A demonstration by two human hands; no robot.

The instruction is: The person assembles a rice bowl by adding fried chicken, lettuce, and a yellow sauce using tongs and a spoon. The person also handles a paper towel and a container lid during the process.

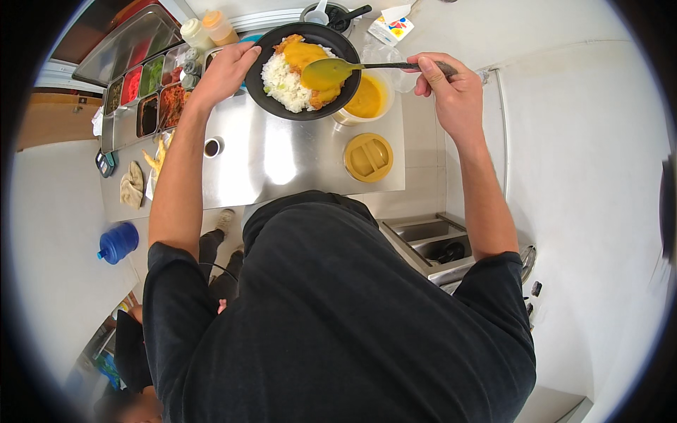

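My left hand (229, 70) grips the left rim of a black bowl (347, 46) and holds it up over the steel counter. White rice (283, 88) fills the bowl's left side. Beside it, golden-brown fried pieces are partly coated in yellow sauce (302, 55). In my right hand (448, 88) is the dark handle of a serving spoon (326, 72). Its yellow-coated head hangs over the bowl's right half. A round plastic tub (389, 106) of yellow sauce stands just below and right of the bowl, partly covered by it.
On the steel counter (310, 158) lie a yellow lid (369, 156), a small cup of dark liquid (212, 147) and a beige cloth (131, 185). Metal topping pans (147, 116) and squeeze bottles (220, 28) line the left back. Another person (130, 345) is at lower left.
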